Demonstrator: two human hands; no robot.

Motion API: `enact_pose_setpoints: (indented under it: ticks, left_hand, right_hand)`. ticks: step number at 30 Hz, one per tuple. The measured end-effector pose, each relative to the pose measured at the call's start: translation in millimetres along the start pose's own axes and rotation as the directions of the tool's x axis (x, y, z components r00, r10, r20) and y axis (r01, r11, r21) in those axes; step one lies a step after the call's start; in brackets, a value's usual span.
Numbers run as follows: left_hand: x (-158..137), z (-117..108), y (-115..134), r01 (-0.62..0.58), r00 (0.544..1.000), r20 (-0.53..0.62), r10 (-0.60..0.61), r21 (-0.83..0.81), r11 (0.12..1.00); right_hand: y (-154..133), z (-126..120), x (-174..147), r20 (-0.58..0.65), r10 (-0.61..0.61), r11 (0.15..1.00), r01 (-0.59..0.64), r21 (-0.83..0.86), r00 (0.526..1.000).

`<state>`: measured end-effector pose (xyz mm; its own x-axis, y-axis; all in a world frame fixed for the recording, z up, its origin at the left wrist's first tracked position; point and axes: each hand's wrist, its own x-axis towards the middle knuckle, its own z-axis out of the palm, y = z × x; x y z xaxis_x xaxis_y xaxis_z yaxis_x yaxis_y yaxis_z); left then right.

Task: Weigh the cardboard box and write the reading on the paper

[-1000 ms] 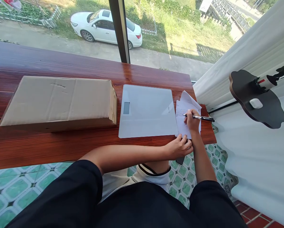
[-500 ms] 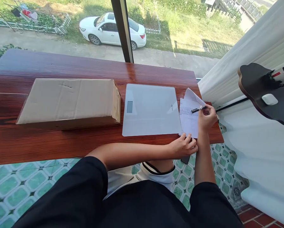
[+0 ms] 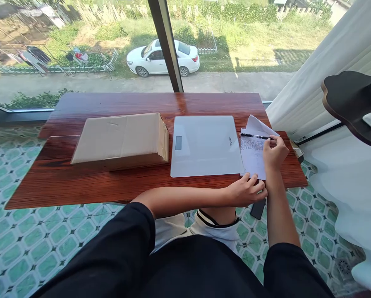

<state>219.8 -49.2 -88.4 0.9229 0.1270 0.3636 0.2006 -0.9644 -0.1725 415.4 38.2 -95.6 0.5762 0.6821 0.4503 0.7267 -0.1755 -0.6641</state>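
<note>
And the pen [image 3: 254,136] has swung round since a second ago, its length now reaching left of the fingers! The right hand [image 3: 276,151] pinches it near one end, and it points to nine o'clock over the top of the written paper [image 3: 254,161]. Down at seven o'clock from that hand, the left hand [image 3: 246,191] spreads loosely bent fingers, tips at the paper's near edge. At nine o'clock from the paper sits the scale [image 3: 207,151], then the cardboard box [image 3: 120,138], all on the table [image 3: 80,186].
</note>
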Motion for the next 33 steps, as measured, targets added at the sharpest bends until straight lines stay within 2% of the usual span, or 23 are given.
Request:
enact_pose_setpoints:
  ticks: [7,12,18,22,24,26,31,32,33]
  left_hand:
    - [-1.6,-6.3,-4.1,-0.037,0.999,-0.013,0.038,0.016,0.999]
    - [-21.4,-20.7,-13.5,-0.094,0.995,-0.014,0.094,0.009,0.996]
    - [-83.9,-53.4,-30.7,-0.124,0.983,-0.132,0.126,0.021,0.992]
    - [-134.0,-86.7,-45.3,-0.030,0.974,-0.219,0.057,0.125,0.992]
    - [-159.4,-104.4,-53.9,0.061,0.961,-0.276,-0.014,0.161,0.985]
    - [-187.1,-119.7,-63.1,0.173,0.939,-0.333,-0.089,0.230,0.958]
    - [-271.6,-137.9,-86.2,0.391,0.834,-0.533,-0.143,0.387,0.835]
    - [-288.9,-138.1,-90.0,0.471,0.785,-0.594,-0.176,0.388,0.792]
    - [-304.9,-137.6,-93.3,0.581,0.705,-0.674,-0.221,0.369,0.725]
  right_hand:
    - [1.9,-0.4,0.6,0.020,-0.027,0.996,0.029,-0.083,0.999]
    - [4.4,0.9,0.9,0.020,-0.044,0.991,0.046,-0.126,0.999]
    - [3.2,-0.3,0.4,0.043,-0.026,0.990,0.031,-0.140,0.999]
    - [4.6,0.1,0.2,0.054,-0.031,0.986,0.039,-0.160,0.998]
    - [6.3,0.9,0.6,0.060,-0.027,0.984,0.037,-0.173,0.998]
    - [8.3,1.6,1.2,0.065,-0.025,0.982,0.037,-0.184,0.998]
    - [11.9,2.7,2.2,0.063,-0.014,0.980,0.026,-0.199,0.998]
    - [12.3,2.7,2.4,0.060,-0.015,0.980,0.026,-0.199,0.998]
    - [12.6,2.8,2.6,0.056,-0.018,0.979,0.029,-0.200,0.998]
